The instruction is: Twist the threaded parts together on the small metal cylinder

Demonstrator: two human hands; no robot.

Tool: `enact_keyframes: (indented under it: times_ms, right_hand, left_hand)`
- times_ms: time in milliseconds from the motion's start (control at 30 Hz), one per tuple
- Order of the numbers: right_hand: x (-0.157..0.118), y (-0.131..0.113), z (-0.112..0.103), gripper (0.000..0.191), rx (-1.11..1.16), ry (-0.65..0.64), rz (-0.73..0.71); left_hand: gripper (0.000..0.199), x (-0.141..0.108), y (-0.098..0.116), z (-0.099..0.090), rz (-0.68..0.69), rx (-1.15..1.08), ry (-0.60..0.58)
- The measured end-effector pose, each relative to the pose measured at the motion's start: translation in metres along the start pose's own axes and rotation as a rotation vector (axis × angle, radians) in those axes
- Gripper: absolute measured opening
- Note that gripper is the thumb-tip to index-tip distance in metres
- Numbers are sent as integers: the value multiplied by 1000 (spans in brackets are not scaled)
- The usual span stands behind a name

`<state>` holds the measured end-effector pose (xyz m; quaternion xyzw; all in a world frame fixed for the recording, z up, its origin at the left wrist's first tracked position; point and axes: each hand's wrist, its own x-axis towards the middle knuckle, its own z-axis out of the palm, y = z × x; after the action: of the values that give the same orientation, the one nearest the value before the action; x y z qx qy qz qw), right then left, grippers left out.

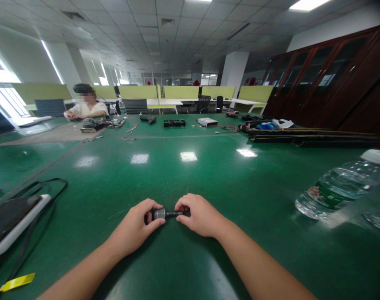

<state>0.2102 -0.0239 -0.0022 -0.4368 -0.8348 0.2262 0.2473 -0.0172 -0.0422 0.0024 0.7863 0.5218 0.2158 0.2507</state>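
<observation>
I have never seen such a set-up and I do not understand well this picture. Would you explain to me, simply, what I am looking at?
Certainly. There is no machine here: you see a person's own bare hands, the left hand and the right hand. The single picture comes from a camera worn on the head, looking forward and down.

Between the hands is a small part with a grey cylinder and a thin dark shaft. The left fingers hold the cylinder end; the right fingers are at the shaft end.

On the green table there is a clear bottle to the right and a dark-topped, white-edged device with a black cable to the left. Further back sits another person.
</observation>
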Motion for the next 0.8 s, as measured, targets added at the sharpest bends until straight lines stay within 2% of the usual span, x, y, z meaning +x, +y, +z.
enact_keyframes:
  times_ms: [167,267,667,733,800]
  right_hand:
    - [-7,19,-19,10,-49,0,134]
    - [-9,24,-24,10,-33,17,153]
    - [-3,4,-1,7,2,9,5]
    - [-1,0,5,16,53,41,-19]
    - [0,-3,9,34,136,66,-21]
  left_hand:
    - [25,0,-4,1,-1,11,2]
    - [26,1,-4,0,3,19,-3]
    - [25,0,-4,1,11,8,15]
    - [24,0,-4,1,4,19,19]
    - [24,0,-4,1,-4,29,18]
